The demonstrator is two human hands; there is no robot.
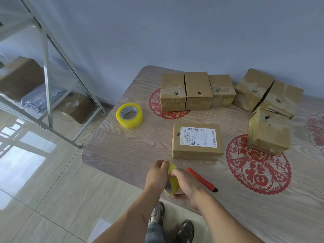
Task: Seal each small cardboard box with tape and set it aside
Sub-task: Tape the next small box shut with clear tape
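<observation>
**tapeguy:** So both hands are on the small roll [172, 179] at the near edge of the bench [122, 146]. Left hand [157, 176] has its fingers pinched at the top of the roll, right hand [185, 186] is curled round it from below. Looks like hunting for the tape end. The box [197, 140] with the label sits flat just beyond the hands, not touched yet.

**boxmom:** Yep, I'd guess that's the step. Tip: pick the end with a nail and keep the right grip steady so the roll doesn't spin. Pull out enough tape to run over the seam and down both sides before you go near the box.

**tapeguy:** Cutter [201, 179] is lying right beside the right hand, handy for the cut. Spare roll [129, 115] is off to the left, well apart.

**boxmom:** Good. The other boxes [198, 91] at the back look taped already, so leave room there to park this one.
</observation>
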